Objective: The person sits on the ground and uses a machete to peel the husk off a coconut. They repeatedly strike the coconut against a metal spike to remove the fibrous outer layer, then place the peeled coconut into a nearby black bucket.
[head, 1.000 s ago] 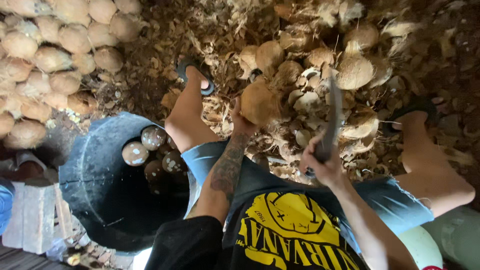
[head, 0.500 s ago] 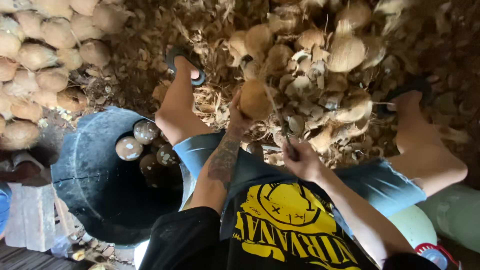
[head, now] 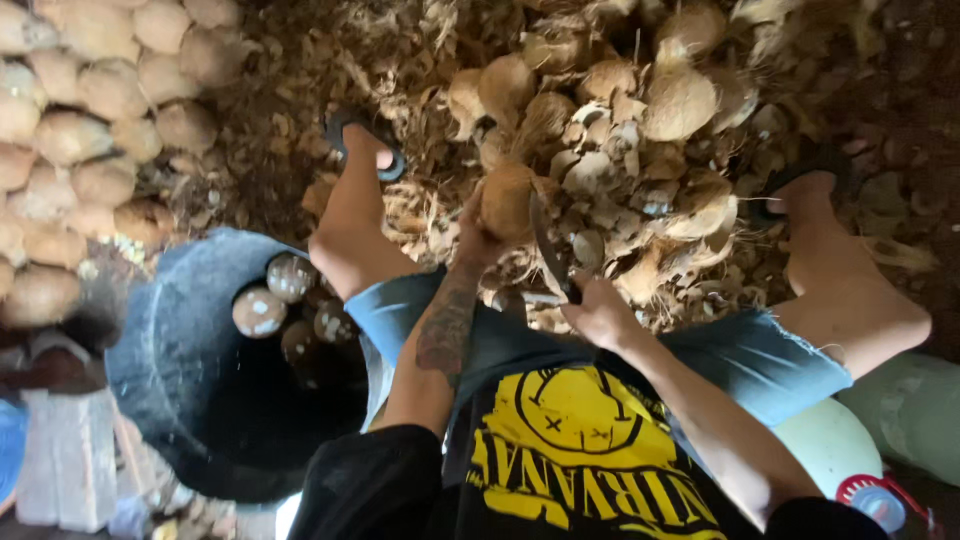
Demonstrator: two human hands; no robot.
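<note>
Ground (head: 880,90): dark earth is seen across the whole view, littered with dry brown fibre and husk scraps.
Husk heap (head: 620,130): a wide mound of torn coconut husks and rounded shell pieces is piled in front of the seated person, between the two feet.
Stacked coconuts (head: 70,130): pale brown, unhusked-looking nuts are heaped along the upper left edge, well apart from the hands.
Tub (head: 160,380): a large dark round container is stood at the person's left side, just beside the left knee.
Peeled coconuts (head: 275,295): several dark, rounded nuts with pale spots are seen lying inside the tub against its upper wall.
Legs: both are spread wide in blue denim shorts, with a dark sandal (head: 345,130) worn on the left foot.
Pale drum (head: 905,405): a greenish rounded container is seen at the lower right, behind the right thigh.
Held coconut (head: 508,200): a tan, fibrous nut is held above the near edge of the husk heap, in front of the knees.
Left hand (head: 475,235): it is closed around the underside of the held coconut, the tattooed forearm reaching up from below.
Right hand (head: 598,312): it is clenched on the handle of a blade.
Blade (head: 545,240): a dark curved edge is laid against the right side of the held coconut.
</note>
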